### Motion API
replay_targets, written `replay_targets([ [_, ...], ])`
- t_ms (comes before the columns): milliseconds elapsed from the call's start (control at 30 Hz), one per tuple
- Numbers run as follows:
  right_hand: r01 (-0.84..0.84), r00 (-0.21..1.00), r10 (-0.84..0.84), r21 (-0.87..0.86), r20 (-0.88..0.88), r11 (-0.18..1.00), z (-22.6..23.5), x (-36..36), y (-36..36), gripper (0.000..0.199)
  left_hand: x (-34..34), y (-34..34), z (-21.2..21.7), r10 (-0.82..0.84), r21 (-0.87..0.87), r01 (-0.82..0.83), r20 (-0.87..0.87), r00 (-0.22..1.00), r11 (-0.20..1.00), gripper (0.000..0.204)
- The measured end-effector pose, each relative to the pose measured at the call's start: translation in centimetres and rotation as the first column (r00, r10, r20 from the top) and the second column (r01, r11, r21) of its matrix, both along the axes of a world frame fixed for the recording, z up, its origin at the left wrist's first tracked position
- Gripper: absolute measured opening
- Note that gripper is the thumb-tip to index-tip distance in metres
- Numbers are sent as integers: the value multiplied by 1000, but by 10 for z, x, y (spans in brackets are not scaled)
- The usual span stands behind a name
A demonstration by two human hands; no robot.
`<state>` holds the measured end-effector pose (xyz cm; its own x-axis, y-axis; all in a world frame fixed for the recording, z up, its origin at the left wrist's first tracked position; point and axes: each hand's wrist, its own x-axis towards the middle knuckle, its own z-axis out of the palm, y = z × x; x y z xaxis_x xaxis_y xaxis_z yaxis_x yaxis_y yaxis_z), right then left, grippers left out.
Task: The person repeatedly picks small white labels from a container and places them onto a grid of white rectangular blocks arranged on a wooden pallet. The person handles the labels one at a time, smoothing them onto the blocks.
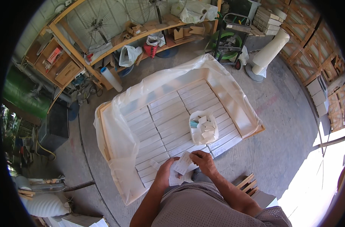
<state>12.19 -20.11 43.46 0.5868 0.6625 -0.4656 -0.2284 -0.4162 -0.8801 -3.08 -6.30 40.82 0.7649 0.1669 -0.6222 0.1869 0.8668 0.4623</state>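
A: What's the biggest thing below the person?

B: A shallow wooden crate lined with clear plastic sheeting, packed with rows of long white flat boxes. It sits on the concrete floor. By the look of it, it would be heavy and stiff as a whole, while the loose, slippery liner would be no use as a handhold.

A: And on top of the boxes?

B: A small clear plastic bag of white paper slips, mouth open, resting on the right half of the rows. I'd judge it light and floppy, best lifted from beneath or by its gathered rim.

A: What do the hands hold?

B: Between them, over the crate's near edge, is a thin white paper card. The right hand has its fingers curled, pinching the card's upper right edge. The left hand is partly closed on the lower left side, thumb against the paper.

A: How would the card handle?

B: Very light, bendable, easy to crease or tear, I'd say. An edge pinch between thumb and fingertips suits it. Squeezing the middle would buckle it.
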Motion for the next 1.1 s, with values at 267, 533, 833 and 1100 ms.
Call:
replay_targets([
  [267, -229, 946, 221, 3, 236, 973, 21, -5, 4, 29, 9, -9, 11, -86, 133, 102, -122, 989, 986, 27],
  [533, 66, 790, 75, 206, -608, 976, 16, 7, -2, 27, 8, -1, 22, -90, 172, 102, -75, 993, 980, 29],
  [833, 47, 757, 118, 233, -643, 971, 4, 8, 3, 32, 8, 0, 19, -72, 276, 109, -140, 987, 955, 30],
  [1100, -205, 929, 212, 54, -304, 977, 23, 8, 9, 29, 3, 1, 16, -75, 384, 125, -141, 987, 915, 23],
])
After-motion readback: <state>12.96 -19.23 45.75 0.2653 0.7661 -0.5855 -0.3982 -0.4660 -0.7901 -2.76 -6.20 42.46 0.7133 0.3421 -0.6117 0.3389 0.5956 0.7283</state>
